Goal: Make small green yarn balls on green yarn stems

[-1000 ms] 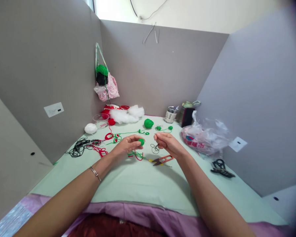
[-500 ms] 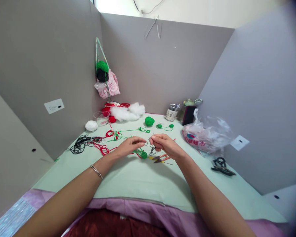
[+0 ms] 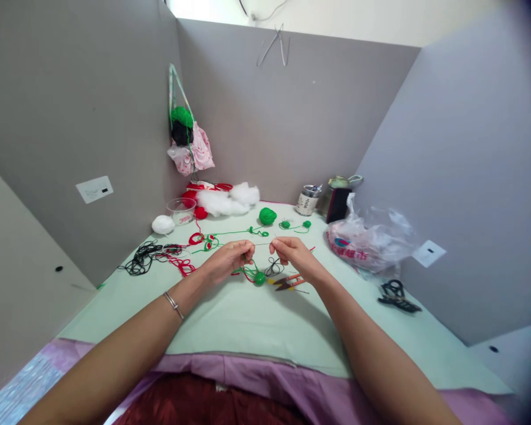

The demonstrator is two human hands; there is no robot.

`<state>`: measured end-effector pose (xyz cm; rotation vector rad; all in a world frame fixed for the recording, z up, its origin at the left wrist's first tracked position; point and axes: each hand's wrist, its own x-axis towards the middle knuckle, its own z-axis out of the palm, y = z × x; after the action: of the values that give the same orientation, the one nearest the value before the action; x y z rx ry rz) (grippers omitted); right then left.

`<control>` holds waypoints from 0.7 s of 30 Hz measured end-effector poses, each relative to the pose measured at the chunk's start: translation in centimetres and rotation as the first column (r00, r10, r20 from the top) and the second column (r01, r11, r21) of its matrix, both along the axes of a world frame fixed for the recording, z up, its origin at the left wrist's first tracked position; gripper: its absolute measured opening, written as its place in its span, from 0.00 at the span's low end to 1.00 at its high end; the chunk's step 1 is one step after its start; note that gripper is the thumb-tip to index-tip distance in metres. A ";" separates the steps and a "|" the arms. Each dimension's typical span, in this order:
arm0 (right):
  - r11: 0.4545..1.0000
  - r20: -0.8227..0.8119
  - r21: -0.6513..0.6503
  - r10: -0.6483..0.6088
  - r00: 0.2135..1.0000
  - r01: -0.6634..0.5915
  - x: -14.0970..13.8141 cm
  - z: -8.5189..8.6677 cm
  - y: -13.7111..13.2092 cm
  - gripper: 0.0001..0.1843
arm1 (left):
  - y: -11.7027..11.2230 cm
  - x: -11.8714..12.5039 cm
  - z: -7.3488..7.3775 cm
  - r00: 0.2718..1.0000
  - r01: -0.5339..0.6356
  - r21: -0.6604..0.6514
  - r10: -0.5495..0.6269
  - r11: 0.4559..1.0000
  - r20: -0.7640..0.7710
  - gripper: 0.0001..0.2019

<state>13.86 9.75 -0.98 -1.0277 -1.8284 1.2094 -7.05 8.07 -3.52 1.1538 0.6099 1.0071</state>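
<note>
My left hand (image 3: 228,260) and my right hand (image 3: 293,255) are raised over the pale green table (image 3: 256,321), fingers pinched, a thin needle (image 3: 262,244) and a dark thread held between them. Below and between the hands lies a small green yarn ball (image 3: 259,278) with green and red strands. A loop of black thread (image 3: 274,268) lies under my right hand. Orange-handled thread snips (image 3: 289,284) rest just right of the ball.
Tangled black and red yarn (image 3: 153,256) lies at the left. At the back are a white ball (image 3: 163,224), a plastic cup (image 3: 181,211), white stuffing (image 3: 228,200), a green yarn ball (image 3: 268,215) and a tin (image 3: 307,201). A plastic bag (image 3: 368,242) and black scissors (image 3: 396,295) are at the right. Grey partitions surround the table.
My left hand has let go of the small green ball, which now lies on the table. Both hands have come together, pinching the needle and thread.
</note>
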 end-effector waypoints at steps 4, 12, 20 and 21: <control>0.972 0.266 0.227 -0.009 0.964 -0.053 -1.3 -0.8 -1.0 0.18 | 0.3 -0.2 0.1 0.988 -0.065 -0.092 0.077 0.994 0.131 0.11; 0.883 0.457 0.438 -0.058 0.888 -0.168 -2.7 -1.0 -2.7 0.16 | 0.1 0.4 -0.7 0.912 -0.260 0.278 0.329 0.925 -0.244 0.07; 0.941 0.304 0.337 -0.071 0.950 -0.038 -1.4 -0.1 -1.4 0.14 | 0.1 0.3 -0.7 0.836 -0.262 0.455 0.435 0.851 -0.334 0.06; 0.944 0.302 0.329 -0.065 0.951 -0.040 -1.5 -0.1 -1.4 0.14 | 0.2 0.2 -0.7 0.838 -0.280 0.421 0.434 0.863 -0.331 0.07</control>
<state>12.31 8.34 -1.08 -1.0741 -2.1711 0.7215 -6.83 8.28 -4.20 1.6422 1.0511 1.2398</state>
